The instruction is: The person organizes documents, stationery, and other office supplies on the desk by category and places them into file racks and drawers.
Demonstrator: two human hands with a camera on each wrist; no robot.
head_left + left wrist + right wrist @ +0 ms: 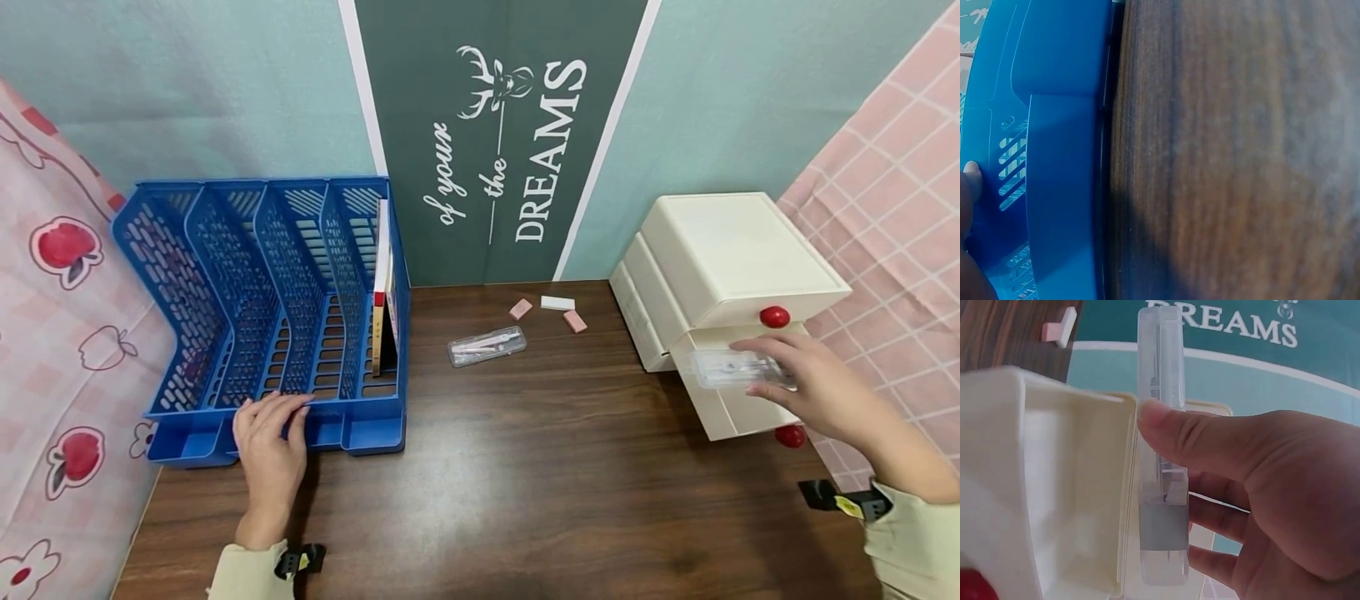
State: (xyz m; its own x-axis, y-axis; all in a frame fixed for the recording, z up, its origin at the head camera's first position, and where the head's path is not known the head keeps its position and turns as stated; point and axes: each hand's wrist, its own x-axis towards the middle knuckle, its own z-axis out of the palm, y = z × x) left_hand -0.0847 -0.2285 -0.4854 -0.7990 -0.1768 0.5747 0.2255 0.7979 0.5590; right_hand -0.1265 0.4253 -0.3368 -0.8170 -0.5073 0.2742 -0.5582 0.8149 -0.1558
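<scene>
Right fingers (1219, 520) pinch the case (1164, 487) above the open drawer (1072, 487), where tilting could snag it, while left fingers (262, 412) grip the rack (375, 409), which pulling could shift.

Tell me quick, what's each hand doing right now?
Left hand: gripping the blue rack by its front edge.
Right hand: closed, holding a clear plastic case near the open drawer.

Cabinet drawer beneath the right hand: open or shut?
Open. The drawer juts out from the white cabinet, and the right wrist view shows its inside beside the clear plastic case that the right hand holds.
</scene>
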